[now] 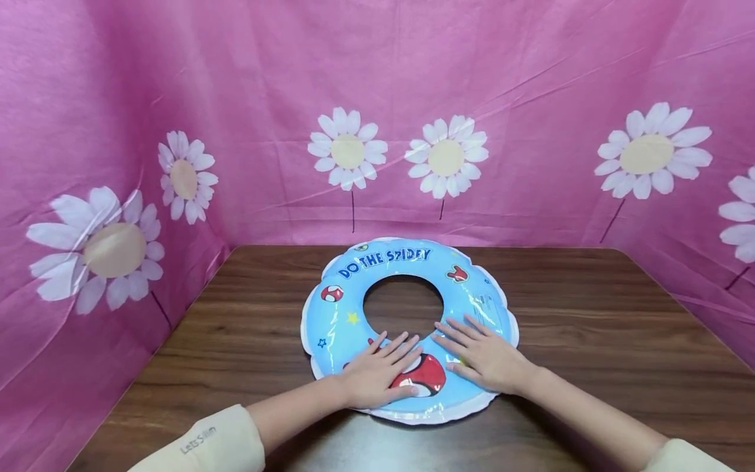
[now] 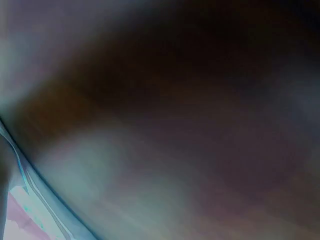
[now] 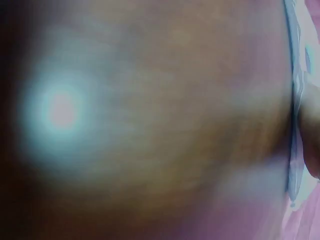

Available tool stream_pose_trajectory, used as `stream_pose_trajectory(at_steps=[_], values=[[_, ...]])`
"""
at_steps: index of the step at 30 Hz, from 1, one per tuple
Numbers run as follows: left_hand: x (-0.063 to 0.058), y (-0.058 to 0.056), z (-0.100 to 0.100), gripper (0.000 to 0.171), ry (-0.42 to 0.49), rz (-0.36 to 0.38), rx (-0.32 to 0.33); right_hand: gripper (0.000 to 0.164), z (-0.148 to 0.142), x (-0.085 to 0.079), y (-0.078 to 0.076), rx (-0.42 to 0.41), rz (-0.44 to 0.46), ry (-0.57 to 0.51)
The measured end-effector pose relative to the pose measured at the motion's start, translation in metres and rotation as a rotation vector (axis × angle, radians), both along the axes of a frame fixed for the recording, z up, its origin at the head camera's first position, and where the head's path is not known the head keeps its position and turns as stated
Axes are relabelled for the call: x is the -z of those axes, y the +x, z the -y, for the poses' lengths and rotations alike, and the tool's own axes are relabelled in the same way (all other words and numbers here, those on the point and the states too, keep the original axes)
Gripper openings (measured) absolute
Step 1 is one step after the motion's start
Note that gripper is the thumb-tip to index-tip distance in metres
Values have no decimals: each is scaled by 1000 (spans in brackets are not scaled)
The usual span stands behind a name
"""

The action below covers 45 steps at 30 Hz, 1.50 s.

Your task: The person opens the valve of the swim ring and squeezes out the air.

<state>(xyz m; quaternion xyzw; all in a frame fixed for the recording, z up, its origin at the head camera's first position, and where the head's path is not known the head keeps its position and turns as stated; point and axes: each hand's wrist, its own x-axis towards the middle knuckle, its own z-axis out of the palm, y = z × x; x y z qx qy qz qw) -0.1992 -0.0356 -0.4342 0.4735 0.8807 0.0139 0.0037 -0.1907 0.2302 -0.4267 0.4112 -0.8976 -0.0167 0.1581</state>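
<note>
A light blue inflatable swim ring (image 1: 348, 347) lies flat on the wooden table, printed with "DO THE SPIDEY", stars and red masked faces. Its rim is white and puckered. My left hand (image 1: 377, 373) rests palm down on the ring's near side, fingers straight, partly over a large red face print. On the near right part of the ring, my right hand (image 1: 486, 357) lies flat with its fingers spread. Both wrist views are mostly blurred tabletop; a strip of the ring's edge (image 2: 42, 200) crosses the left wrist view's lower left corner, and another shows along the right wrist view's right side.
The dark brown wooden table (image 1: 590, 314) extends on both sides of the ring. A pink cloth (image 1: 389, 59) with large white daisies hangs behind the table and along its sides.
</note>
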Motion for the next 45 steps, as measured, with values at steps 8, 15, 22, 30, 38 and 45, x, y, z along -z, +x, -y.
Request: stream_pose_trajectory(at_steps=[8,15,22,30,38,45], values=[[6,22,-36,78,93,10,-303,49,40,-2,10,146,147,-175],[0,20,-30,70,248,158,-271,55,39,17,12,209,258,-257],[-14,14,11,72,-42,30,13,55,32,14,9,129,267,-220],[-4,26,13,80,-34,-59,-72,53,28,5,-1,70,430,-316],[1,27,-16,80,30,-10,-200,52,45,-30,3,180,149,129],[4,24,-36,80,105,17,-296,53,51,5,7,237,236,-175]])
